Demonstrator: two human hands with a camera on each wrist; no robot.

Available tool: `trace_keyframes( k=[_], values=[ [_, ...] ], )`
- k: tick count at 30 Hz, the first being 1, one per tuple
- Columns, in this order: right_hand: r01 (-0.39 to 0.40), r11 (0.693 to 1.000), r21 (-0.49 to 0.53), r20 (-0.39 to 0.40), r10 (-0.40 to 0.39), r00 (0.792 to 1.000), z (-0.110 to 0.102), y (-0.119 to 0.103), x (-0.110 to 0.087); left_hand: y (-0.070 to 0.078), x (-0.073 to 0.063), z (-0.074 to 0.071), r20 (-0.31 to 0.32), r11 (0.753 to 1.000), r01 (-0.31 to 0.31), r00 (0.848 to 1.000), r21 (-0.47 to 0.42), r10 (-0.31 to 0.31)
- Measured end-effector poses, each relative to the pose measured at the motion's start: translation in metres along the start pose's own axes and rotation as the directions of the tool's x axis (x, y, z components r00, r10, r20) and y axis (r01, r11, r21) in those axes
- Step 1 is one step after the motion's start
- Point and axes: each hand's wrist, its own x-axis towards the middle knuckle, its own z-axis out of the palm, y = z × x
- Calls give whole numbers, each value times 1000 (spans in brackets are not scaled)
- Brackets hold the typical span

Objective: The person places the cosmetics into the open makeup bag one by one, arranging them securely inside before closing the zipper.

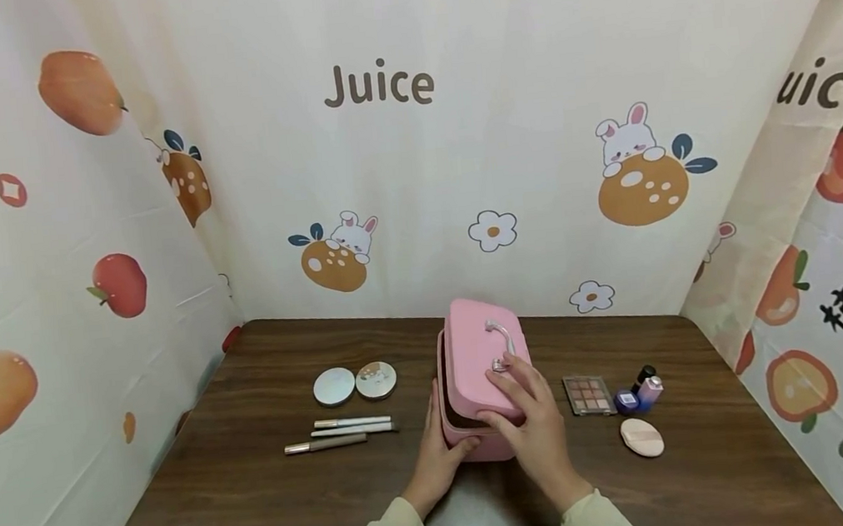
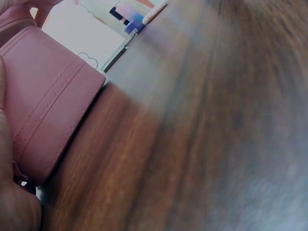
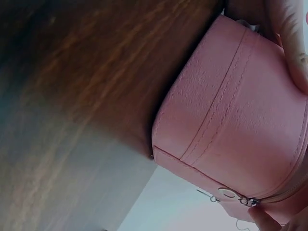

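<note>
A pink zippered makeup case (image 1: pixel 486 358) with stitched sides stands on the table, its lid raised along the left and front so a dark gap shows. My left hand (image 1: pixel 438 455) holds the left side of the body, thumb across the front corner. The right hand (image 1: pixel 537 428) grips the lid, thumb at its front edge and fingers over the top and right side, beside the clear carrying handle (image 1: pixel 501 335). In the right wrist view a fingertip (image 3: pixel 264 220) is right at the metal zipper pull (image 3: pixel 249 201). The inside of the case is hidden.
Left of the case lie two round compacts (image 1: pixel 334 386) and several slim makeup pens (image 1: pixel 352 429). To the right are an eyeshadow palette (image 1: pixel 589 395), small bottles (image 1: pixel 649 391) and a powder puff (image 1: pixel 642 437). A printed curtain (image 1: pixel 413 163) surrounds the wooden table (image 1: pixel 246 495).
</note>
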Motion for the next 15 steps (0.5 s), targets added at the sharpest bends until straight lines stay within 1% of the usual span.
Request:
trace_keyframes(
  k=[5,12,15],
  values=[
    [6,999,47,-65,-3,998,-2,1,3,1,0,0,4,1000,-6,1000,-10,6],
    [-81,992,101,-73,88,993,-8,0,2,0,0,0,0,1000,10,1000,-3,-10],
    [-97,989,114,-88,107,990,-10,2,2,-1,0,1,-5,1000,7,1000,0,-7]
  ],
)
